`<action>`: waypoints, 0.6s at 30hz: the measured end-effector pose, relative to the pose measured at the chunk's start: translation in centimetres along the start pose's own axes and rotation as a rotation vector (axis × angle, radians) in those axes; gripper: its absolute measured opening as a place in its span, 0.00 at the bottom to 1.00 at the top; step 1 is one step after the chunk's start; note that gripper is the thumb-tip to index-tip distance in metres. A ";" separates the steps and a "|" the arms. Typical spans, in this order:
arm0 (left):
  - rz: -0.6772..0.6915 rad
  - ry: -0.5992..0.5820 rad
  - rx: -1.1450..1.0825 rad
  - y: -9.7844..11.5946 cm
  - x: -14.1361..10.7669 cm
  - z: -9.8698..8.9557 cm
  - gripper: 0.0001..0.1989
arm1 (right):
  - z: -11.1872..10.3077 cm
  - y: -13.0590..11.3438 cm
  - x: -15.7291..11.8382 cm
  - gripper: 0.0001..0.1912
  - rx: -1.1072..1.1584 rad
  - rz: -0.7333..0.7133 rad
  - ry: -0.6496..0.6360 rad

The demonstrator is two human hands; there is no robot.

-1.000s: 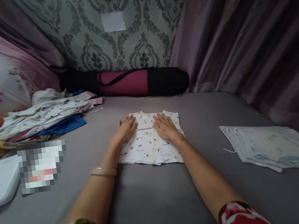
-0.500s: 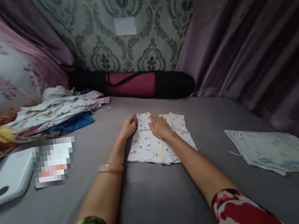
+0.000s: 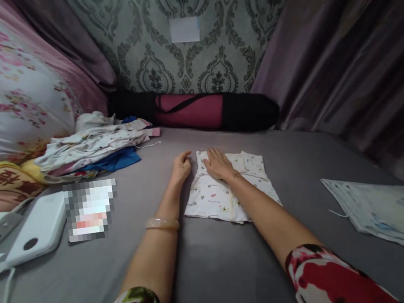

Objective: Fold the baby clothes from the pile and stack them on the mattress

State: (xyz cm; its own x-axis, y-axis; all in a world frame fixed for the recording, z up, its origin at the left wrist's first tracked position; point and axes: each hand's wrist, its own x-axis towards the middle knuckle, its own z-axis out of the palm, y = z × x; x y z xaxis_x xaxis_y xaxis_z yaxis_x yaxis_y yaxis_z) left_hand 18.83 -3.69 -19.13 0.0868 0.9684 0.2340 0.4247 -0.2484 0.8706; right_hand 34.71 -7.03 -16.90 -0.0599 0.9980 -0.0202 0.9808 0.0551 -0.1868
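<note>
Small printed garment (image 3: pixel 208 200) lying mid-sheet (image 3: pixel 211 279), its upper part folding over. Right hand (image 3: pixel 219 165) spreading open, pressing on the fold, gripping nothing; left hand (image 3: pixel 182 168) half curling just beside the left edge, any hold impossible to tell. Flattening seems under way; thin cloth probably calling for light, even handling. Clothes (image 3: pixel 89 144) heaping leftward, others (image 3: pixel 396 210) stacking rightward. Long bag (image 3: pixel 189 111) lying beyond, contents not showing.

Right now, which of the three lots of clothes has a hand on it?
The printed white garment in the middle: the right hand lies on it, while no hand touches the rumpled pile or flat stack.
</note>
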 end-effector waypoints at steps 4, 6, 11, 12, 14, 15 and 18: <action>-0.020 -0.008 -0.003 0.0 0.1 0.0 0.23 | -0.4 -0.8 0.1 0.34 0.003 0.013 -0.019; -0.018 -0.013 -0.011 -0.1 0.2 0.0 0.23 | -0.3 -1.9 0.2 0.33 0.018 -0.008 0.028; 0.006 0.005 -0.005 -0.8 0.6 0.0 0.23 | 1.2 -4.6 0.4 0.33 0.058 -0.061 0.032; 0.006 0.006 0.000 -0.9 0.7 0.0 0.23 | 1.3 -4.7 0.5 0.32 0.067 -0.058 0.028; 0.007 -0.002 0.021 -0.9 0.7 0.1 0.24 | 1.1 -4.7 0.7 0.33 0.110 -0.070 0.000; 0.012 -0.008 0.037 -0.8 0.7 0.1 0.24 | 0.7 -4.4 0.7 0.33 0.145 -0.078 -0.018; 0.056 -0.023 0.092 0.0 0.3 0.1 0.24 | -1.1 -2.4 0.3 0.33 0.224 -0.067 0.014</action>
State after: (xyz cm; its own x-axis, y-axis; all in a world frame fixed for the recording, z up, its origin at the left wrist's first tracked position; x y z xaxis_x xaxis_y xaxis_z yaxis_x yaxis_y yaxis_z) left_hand 18.92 -3.36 -19.08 0.1331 0.9535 0.2705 0.4997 -0.3002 0.8125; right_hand 32.53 -6.85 -15.39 -0.1195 0.9927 0.0130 0.9091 0.1147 -0.4004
